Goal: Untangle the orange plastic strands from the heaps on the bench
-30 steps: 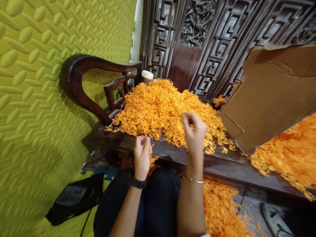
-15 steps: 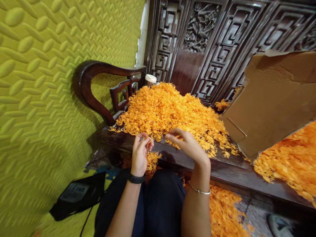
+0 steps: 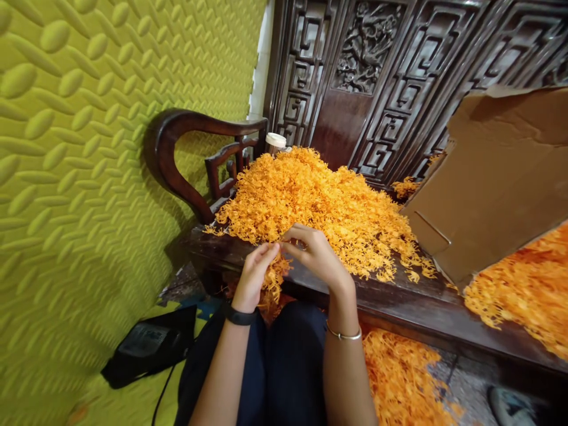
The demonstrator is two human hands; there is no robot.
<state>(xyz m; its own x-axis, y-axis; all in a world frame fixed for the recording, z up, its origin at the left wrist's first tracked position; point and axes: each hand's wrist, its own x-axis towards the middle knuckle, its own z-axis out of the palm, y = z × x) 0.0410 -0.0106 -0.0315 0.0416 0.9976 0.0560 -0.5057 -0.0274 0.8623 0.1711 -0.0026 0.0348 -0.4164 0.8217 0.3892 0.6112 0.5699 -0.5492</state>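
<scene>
My left hand [image 3: 255,277], with a black band at its wrist, is closed in a pinch in front of the bench edge. A thin orange strand seems to be in its fingers, mostly hidden now. Just below hangs a cluster of orange fringed pieces [image 3: 277,273]. My right hand [image 3: 316,255], wearing a bangle, curves in from the right. Its thumb and fingertips close at the left fingertips; whatever they pinch is too small to make out. Behind both hands rises a heap of loose orange fringed pieces [image 3: 306,189] on the dark wooden bench [image 3: 381,299].
A cardboard box [image 3: 497,183] stands at right, with more orange pieces [image 3: 523,284] beside it. The bench's curved armrest [image 3: 166,142] and a white-lidded jar [image 3: 276,142] are at left. Orange material [image 3: 399,378] lies below; a black bag [image 3: 151,346] rests near the yellow padded wall [image 3: 89,177].
My right hand has moved left and its fingertips now meet those of my left hand. Before, it was apart with fingers extended. The whole view has shifted slightly.
</scene>
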